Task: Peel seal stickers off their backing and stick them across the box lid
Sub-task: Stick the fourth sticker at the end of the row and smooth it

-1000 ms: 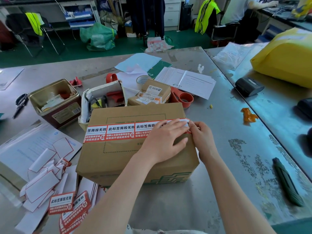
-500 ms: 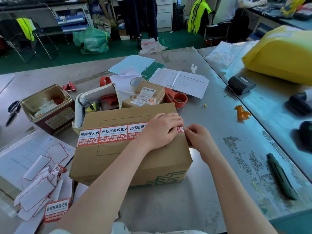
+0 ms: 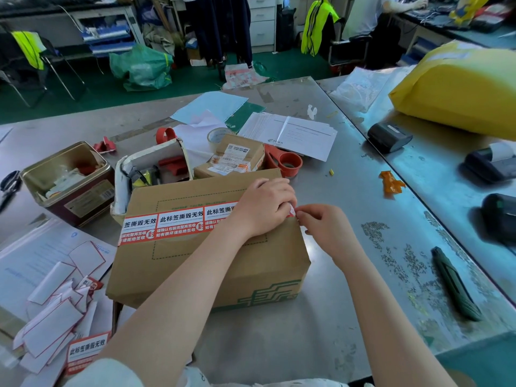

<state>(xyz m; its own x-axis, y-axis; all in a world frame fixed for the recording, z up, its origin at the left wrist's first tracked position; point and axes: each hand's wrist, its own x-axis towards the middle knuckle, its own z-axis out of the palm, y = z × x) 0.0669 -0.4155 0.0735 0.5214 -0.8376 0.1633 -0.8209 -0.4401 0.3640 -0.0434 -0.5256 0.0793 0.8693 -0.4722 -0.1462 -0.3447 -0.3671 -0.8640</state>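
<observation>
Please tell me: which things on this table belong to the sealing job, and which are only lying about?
Job: cardboard box; seal stickers across its lid; spare sticker; peeled backings; left hand; right hand.

Lying about: metal tin; scissors; tape roll; yellow bag; green knife.

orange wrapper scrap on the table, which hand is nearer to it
Right. The right hand is at the box's right edge, toward the orange wrapper scrap; the left hand lies farther left.
</observation>
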